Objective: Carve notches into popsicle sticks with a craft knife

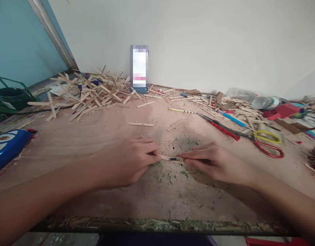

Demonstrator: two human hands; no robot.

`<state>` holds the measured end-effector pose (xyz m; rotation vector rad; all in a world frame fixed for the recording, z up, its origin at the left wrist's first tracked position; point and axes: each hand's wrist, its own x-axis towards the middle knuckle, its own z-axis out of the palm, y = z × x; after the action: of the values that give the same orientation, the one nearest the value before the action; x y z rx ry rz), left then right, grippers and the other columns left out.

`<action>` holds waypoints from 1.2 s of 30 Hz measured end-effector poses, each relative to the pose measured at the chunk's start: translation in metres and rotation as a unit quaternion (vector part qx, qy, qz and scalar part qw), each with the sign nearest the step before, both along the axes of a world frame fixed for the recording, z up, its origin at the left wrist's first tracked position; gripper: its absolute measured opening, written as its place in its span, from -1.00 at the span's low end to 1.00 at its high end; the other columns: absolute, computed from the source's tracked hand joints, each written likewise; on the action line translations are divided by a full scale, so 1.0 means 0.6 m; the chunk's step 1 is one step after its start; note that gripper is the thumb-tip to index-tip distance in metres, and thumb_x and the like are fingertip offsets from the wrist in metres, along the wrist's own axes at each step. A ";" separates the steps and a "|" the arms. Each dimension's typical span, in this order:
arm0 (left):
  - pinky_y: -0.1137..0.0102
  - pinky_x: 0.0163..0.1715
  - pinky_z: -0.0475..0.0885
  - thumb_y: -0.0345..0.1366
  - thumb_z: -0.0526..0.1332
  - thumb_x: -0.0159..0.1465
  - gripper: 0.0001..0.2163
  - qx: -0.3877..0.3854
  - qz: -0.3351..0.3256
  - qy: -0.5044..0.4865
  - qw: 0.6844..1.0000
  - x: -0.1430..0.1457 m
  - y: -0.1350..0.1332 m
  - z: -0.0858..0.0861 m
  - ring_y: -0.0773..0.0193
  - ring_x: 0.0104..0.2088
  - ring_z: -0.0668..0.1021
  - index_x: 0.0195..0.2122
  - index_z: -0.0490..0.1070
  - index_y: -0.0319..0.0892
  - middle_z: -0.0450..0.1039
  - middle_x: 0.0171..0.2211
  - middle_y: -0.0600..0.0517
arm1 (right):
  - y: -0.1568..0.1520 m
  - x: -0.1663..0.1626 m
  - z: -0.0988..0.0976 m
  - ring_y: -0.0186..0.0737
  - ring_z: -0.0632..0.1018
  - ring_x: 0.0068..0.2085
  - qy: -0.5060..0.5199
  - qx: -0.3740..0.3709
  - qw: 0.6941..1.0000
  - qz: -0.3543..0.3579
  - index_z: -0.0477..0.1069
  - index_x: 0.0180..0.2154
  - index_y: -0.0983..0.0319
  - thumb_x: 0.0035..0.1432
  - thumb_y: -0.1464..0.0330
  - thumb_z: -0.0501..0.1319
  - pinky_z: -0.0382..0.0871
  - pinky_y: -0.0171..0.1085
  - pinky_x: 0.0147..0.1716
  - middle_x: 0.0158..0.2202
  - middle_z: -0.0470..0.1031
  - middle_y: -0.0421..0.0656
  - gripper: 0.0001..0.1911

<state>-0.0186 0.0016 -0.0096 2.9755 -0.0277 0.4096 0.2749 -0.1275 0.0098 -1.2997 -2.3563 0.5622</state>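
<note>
A thin wooden stick (165, 157) lies between my two hands on the worn wooden table (95, 143). My left hand (129, 160) pinches the stick's left end with curled fingers. My right hand (216, 162) is closed on its right end, where a small dark piece (174, 159) sits against the stick; I cannot make out what that piece is. Both hands rest on the tabletop close to its near edge.
A heap of wooden sticks (90, 92) fills the back left. A phone (139, 68) stands against the wall. Red pliers (221, 128), red-and-yellow scissors (265, 141), a pencil (181, 110) and scraps lie at the right. A blue object (7, 147) sits at the left edge.
</note>
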 end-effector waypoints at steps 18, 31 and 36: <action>0.23 -0.13 0.44 -0.53 0.15 0.46 -0.78 -0.005 0.001 0.008 1.000 0.001 -0.005 0.002 0.10 -0.14 0.57 -0.07 0.60 -0.22 0.56 -0.16 -0.06 | 0.007 -0.001 -0.009 -0.29 0.56 -0.46 0.009 0.023 1.000 0.007 0.67 0.16 0.24 0.60 0.30 0.19 0.32 -0.30 -0.47 -0.39 0.63 -0.13 -0.67; 0.20 -0.09 0.44 -0.50 0.09 0.49 -0.72 -0.007 -0.002 0.008 1.000 0.000 -0.001 -0.001 0.08 -0.12 0.57 -0.02 0.62 -0.24 0.59 -0.12 -0.08 | 0.008 -0.007 -0.009 -0.29 0.61 -0.41 -0.001 0.010 1.000 0.003 0.65 0.20 0.23 0.59 0.36 0.20 0.39 -0.31 -0.41 -0.32 0.68 -0.12 -0.68; 0.18 -0.10 0.44 -0.50 0.06 0.50 -0.68 -0.011 0.003 0.012 1.000 0.000 0.000 0.001 0.09 -0.14 0.58 0.00 0.63 -0.22 0.60 -0.13 -0.06 | 0.011 -0.010 -0.016 -0.30 0.58 -0.43 0.007 0.021 1.000 0.007 0.67 0.16 0.25 0.58 0.34 0.20 0.37 -0.31 -0.44 -0.34 0.67 -0.12 -0.69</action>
<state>-0.0185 0.0016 -0.0088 2.9589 -0.0118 0.3713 0.2690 -0.1212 0.0002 -1.2570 -2.3547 0.5209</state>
